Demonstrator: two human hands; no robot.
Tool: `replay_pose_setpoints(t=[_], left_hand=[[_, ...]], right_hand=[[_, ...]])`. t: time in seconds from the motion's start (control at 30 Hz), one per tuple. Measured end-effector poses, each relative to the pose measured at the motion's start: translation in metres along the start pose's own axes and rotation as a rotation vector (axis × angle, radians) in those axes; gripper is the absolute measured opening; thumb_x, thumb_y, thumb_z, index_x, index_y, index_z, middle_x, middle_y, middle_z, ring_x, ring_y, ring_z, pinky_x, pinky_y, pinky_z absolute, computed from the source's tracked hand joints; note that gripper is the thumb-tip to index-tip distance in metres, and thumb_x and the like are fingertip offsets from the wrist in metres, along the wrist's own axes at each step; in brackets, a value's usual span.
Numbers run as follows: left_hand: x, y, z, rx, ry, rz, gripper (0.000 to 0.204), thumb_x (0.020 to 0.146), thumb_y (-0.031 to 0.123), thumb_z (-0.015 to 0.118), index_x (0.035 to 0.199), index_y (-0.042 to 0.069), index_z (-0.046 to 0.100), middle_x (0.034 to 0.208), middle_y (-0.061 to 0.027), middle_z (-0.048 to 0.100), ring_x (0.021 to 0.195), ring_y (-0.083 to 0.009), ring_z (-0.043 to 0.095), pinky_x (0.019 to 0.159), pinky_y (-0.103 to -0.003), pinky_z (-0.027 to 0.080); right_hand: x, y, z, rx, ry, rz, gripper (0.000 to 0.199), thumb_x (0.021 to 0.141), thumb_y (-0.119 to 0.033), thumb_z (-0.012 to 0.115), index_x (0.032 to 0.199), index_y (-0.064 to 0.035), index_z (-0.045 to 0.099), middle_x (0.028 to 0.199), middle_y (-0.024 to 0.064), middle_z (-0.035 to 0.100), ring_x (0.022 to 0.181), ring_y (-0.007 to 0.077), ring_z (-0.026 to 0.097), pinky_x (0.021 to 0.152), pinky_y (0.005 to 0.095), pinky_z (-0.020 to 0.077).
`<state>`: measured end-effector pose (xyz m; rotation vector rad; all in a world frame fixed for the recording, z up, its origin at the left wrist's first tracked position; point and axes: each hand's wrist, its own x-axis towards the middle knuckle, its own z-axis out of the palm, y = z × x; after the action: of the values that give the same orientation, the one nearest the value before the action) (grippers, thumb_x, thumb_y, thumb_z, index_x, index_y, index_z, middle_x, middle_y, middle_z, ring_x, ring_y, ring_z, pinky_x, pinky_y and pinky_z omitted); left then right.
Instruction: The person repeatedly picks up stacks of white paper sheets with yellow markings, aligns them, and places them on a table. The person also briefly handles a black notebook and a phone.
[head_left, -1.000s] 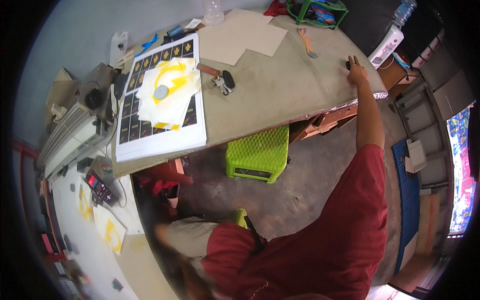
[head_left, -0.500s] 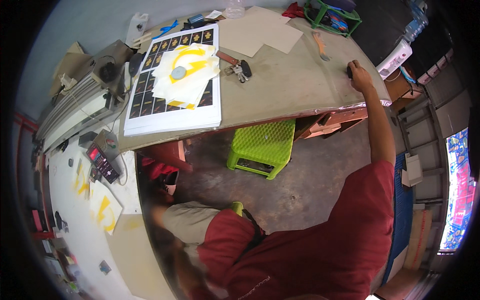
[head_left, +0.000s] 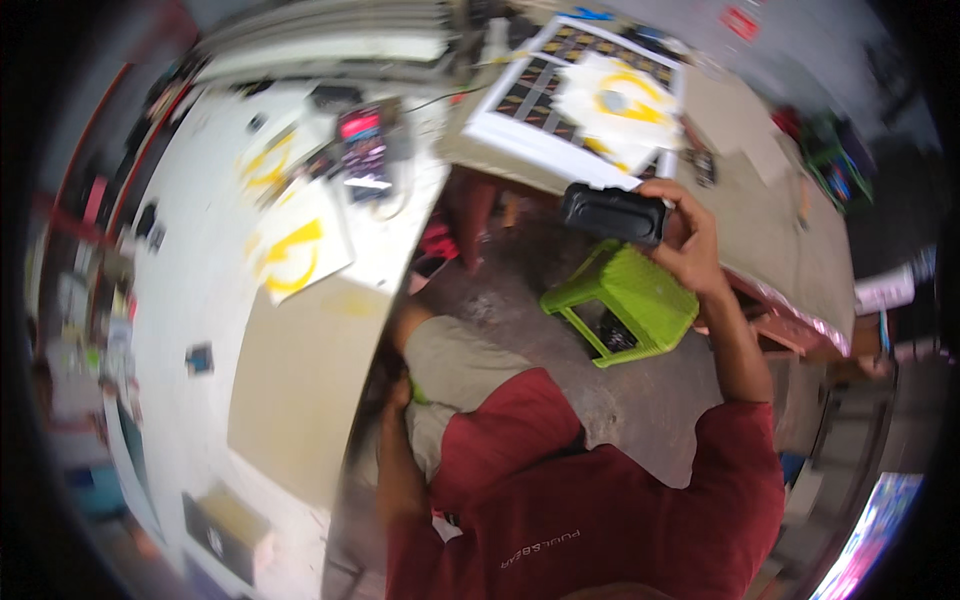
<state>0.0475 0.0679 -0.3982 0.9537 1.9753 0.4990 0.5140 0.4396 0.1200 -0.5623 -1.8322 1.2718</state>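
Observation:
My right hand (head_left: 692, 240) is raised in front of the table edge, thumb and fingers closed around one end of a black oblong plastic block with a recessed face (head_left: 612, 213); its exact kind I cannot make out. Down by my leg, beside the white table's edge, is my left hand (head_left: 398, 392); its fingers are partly hidden and blurred. Beyond the black block lies a stack of large printed sheets (head_left: 500, 131). On top of it are white papers with yellow shapes (head_left: 585, 90), and a round grey disc (head_left: 613, 101) rests on these.
A green plastic stool (head_left: 650, 300) stands on the floor below the brown table (head_left: 765, 225). On the white table (head_left: 190, 290) at left are a phone with a lit screen (head_left: 362, 150), a paper with a yellow shape (head_left: 305, 250) and a beige board (head_left: 300, 390). Keys (head_left: 703, 167) lie beside the sheets.
My right hand has lifted the black block off the brown table's right end and brought it left, toward me. The view has turned left, showing more of the white table.

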Motion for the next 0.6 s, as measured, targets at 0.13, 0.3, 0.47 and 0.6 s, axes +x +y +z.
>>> replay_pose_setpoints(t=[0.13, 0.3, 0.47, 0.6], left_hand=[[-0.049, 0.068, 0.010, -0.105, 0.346, 0.119, 0.060, 0.109, 0.046, 0.037, 0.141, -0.001, 0.055, 0.147, -0.0262, 0.054, 0.138, -0.0415, 0.050, 0.116, -0.046, 0.038], [-0.153, 0.179, -0.037, -0.223, 0.369, 0.065, 0.053, 0.105, 0.040, 0.057, 0.145, 0.006, 0.056, 0.151, -0.0197, 0.054, 0.144, -0.0343, 0.045, 0.120, -0.042, 0.031], [-0.238, 0.261, -0.108, -0.543, 0.111, -0.337, 0.038, 0.103, 0.036, 0.063, 0.114, 0.002, 0.075, 0.128, -0.0225, 0.069, 0.127, -0.0361, 0.062, 0.109, -0.040, 0.046], [-0.268, 0.271, -0.123, -0.879, 0.282, 0.128, 0.030, 0.101, 0.026, 0.067, 0.090, 0.001, 0.079, 0.116, -0.0201, 0.074, 0.116, -0.0333, 0.069, 0.102, -0.041, 0.051]], right_hand=[[0.053, 0.044, 0.136, 0.208, -0.296, -0.212, 0.061, 0.079, 0.011, 0.075, 0.137, 0.0029, 0.057, 0.137, 0.0188, 0.058, 0.127, 0.0268, 0.059, 0.106, 0.0386, 0.0484], [0.087, 0.073, 0.266, 0.345, -0.475, -0.176, 0.057, 0.080, 0.010, 0.073, 0.135, 0.0039, 0.059, 0.134, 0.0220, 0.061, 0.126, 0.0299, 0.061, 0.106, 0.0405, 0.0493], [0.109, 0.078, 0.358, 0.470, -0.650, -0.158, 0.056, 0.080, 0.012, 0.073, 0.134, 0.0042, 0.060, 0.132, 0.0235, 0.063, 0.126, 0.0320, 0.061, 0.107, 0.0423, 0.0497], [0.125, 0.078, 0.400, 0.515, -0.742, -0.152, 0.060, 0.078, 0.012, 0.077, 0.134, 0.0067, 0.058, 0.133, 0.0239, 0.063, 0.124, 0.0304, 0.063, 0.106, 0.0405, 0.0508]])
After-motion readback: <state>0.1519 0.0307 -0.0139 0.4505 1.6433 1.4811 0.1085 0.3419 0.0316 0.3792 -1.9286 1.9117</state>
